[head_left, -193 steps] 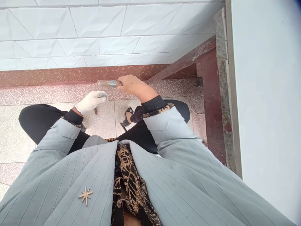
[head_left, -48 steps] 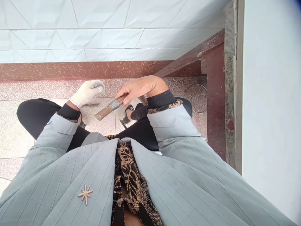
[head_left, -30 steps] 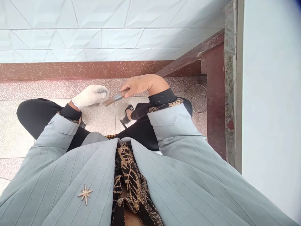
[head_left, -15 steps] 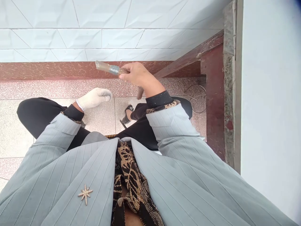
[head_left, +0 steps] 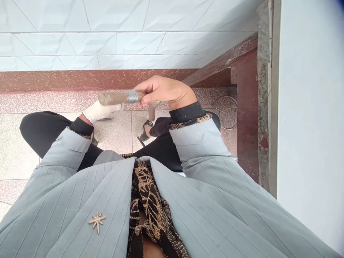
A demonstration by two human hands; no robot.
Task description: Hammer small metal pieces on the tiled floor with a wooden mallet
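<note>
My right hand (head_left: pixel 163 91), bare, is closed round a brown stick-like wooden tool handle (head_left: pixel 115 98) with silver wire wound round it near the fingers. Its blunt end points left, slightly blurred. A rounded brown piece (head_left: pixel 152 111) shows below the same hand; whether it joins the handle is hidden. My left hand (head_left: pixel 96 111) wears a white knitted glove and lies under the handle's far end, which covers part of it. Its fingers look curled, and what they hold is hidden. A thin brownish thing (head_left: pixel 106 119) shows just below the glove.
White tiled wall (head_left: pixel 139 44) rises ahead above a red-brown skirting (head_left: pixel 67 79). A dark red wooden frame (head_left: pixel 244 114) stands at the right, beside a white panel (head_left: pixel 309 107). A thin cable (head_left: pixel 225 111) lies coiled on the speckled floor (head_left: pixel 118 132). My bent knees flank the hands.
My right hand has moved down and slightly right, turning the handle nearly level. The handle's left end has come down over my left hand, which has shifted slightly left.
</note>
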